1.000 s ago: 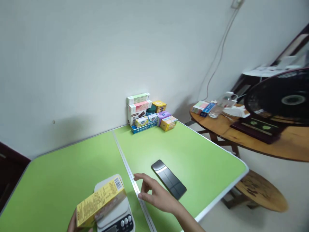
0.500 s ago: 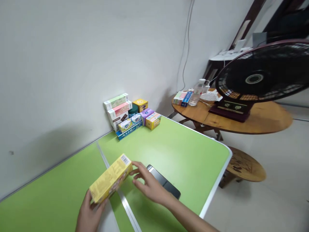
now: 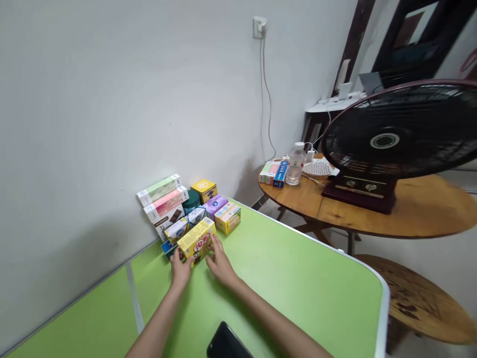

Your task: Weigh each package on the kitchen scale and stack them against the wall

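A yellow box with red lettering (image 3: 197, 240) is held between my two hands at the front of a group of packages. My left hand (image 3: 181, 267) grips its left end, thumb on the front face. At the right end, my right hand (image 3: 220, 259) has its fingers closed against the box. Right behind it are small soap boxes (image 3: 177, 230) and a blue box (image 3: 167, 248), partly hidden. A purple pack (image 3: 215, 204) and a yellow-orange carton (image 3: 228, 217) stand to the right. Green and pink boxes (image 3: 167, 203) lean at the wall, near a dark green jar (image 3: 191, 200).
A black phone (image 3: 228, 343) lies on the green table (image 3: 290, 278) near its front. Beyond the table's right edge, a wooden round table (image 3: 428, 199) bears a fan (image 3: 383, 144), a water bottle (image 3: 296, 164) and small boxes (image 3: 274, 172). A wooden stool (image 3: 425, 298) stands lower right.
The yellow box has moved forward to the front of the grouped packages, its lettered face now toward me. My right hand, earlier beside its far end, now grips it. The camera view has shifted.
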`<state>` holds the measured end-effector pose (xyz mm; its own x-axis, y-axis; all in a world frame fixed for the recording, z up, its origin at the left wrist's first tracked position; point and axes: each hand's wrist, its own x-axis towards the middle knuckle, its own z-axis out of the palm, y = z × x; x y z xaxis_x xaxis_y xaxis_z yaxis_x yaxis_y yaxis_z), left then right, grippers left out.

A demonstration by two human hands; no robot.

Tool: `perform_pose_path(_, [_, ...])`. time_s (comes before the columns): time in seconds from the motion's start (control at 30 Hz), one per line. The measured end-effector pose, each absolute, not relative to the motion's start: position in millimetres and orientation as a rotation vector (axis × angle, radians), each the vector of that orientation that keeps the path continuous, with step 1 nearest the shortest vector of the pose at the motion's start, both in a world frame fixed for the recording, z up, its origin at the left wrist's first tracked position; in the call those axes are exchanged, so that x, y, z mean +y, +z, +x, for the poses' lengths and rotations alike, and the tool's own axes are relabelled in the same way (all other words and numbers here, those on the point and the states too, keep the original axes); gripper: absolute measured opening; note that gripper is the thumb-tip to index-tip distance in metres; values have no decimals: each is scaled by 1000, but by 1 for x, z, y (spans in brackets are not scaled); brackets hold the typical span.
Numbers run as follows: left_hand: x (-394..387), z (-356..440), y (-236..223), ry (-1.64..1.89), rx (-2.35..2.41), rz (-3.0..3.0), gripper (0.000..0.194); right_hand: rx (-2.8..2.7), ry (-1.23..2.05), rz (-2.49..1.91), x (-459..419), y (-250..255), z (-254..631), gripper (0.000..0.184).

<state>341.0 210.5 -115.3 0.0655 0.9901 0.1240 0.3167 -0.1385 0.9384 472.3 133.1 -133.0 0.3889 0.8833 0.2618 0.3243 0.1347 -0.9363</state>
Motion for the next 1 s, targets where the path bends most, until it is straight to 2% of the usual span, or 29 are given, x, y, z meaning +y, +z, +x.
perform_pose_path(0.13, [213, 355, -125, 1148, 1312, 1574, 50, -1210, 544, -1466, 145, -147, 478, 83])
perform_pose_path(0.3, [202, 358, -146, 1127, 1233, 1572, 43, -1290, 569, -1477, 149, -152, 485, 80])
perform_pose_path(0.43, [201, 354, -156, 1151, 1196, 1592, 45, -1301, 528, -1450, 152, -154, 489, 77])
perform_pose_path(0.6, [201, 349, -157, 1222, 1190, 1496, 47, -1097, 272, -1398, 148, -151, 487, 63])
perform_pose_path(0.83, [201, 346, -156, 1231, 1247, 1425, 55, -1079, 168, -1416, 144, -148, 482, 70])
perform_pose_path(1.0, [204, 354, -142, 1268, 1246, 1662, 58, -1064, 199, -1389, 147, -149, 484, 68])
